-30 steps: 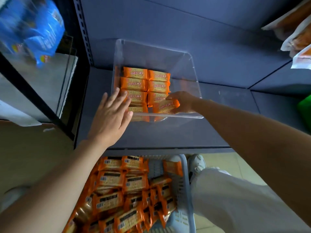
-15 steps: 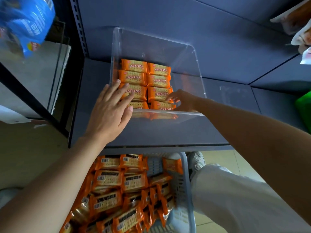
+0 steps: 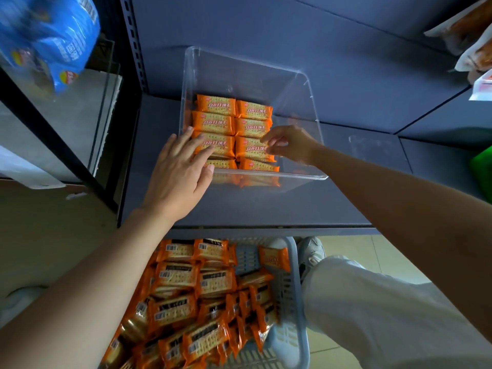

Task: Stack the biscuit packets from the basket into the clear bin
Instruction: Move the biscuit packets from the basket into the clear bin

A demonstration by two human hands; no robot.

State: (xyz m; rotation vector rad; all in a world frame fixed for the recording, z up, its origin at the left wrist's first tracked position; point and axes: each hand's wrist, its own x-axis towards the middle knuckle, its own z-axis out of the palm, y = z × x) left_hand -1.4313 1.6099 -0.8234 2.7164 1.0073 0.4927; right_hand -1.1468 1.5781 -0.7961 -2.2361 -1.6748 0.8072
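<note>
View from above of a dark grey shop shelf [image 3: 239, 206], looking down. On it stands a clear bin [image 3: 314, 102]. At the upper left hangs a blurred blue bag [image 3: 50, 41] beside a black slotted upright post [image 3: 130, 49]. At the upper right, pale snack bags [image 3: 474, 35] reach in from the edge, and something green [image 3: 483, 169] shows at the right edge. Below the shelf, on the floor, sits a pale blue basket [image 3: 290, 302] heaped with loose orange packets [image 3: 186, 302], most showing barcodes. Just right of the basket are a grey shoe [image 3: 311, 251] and a light trouser leg [image 3: 386, 315]. Both forearms cross over the shelf front, and the left one hides part of the basket.

The biscuit packets [image 3: 215, 105] already in the bin lie flat in two neat columns of four against its left wall. The right part of the bin floor is bare. The nearest row is seen partly through the bin's near wall.

The left hand [image 3: 181, 177] is spread flat, palm down, fingers straight and close together. It lies over the bin's near left corner, and its fingertips cover part of the left column.

The right hand [image 3: 290, 146] reaches inside the bin from the right. Its fingers are bent, and the tips sit at the third packet of the right column. It is not possible to tell whether they pinch that packet or only touch it.
</note>
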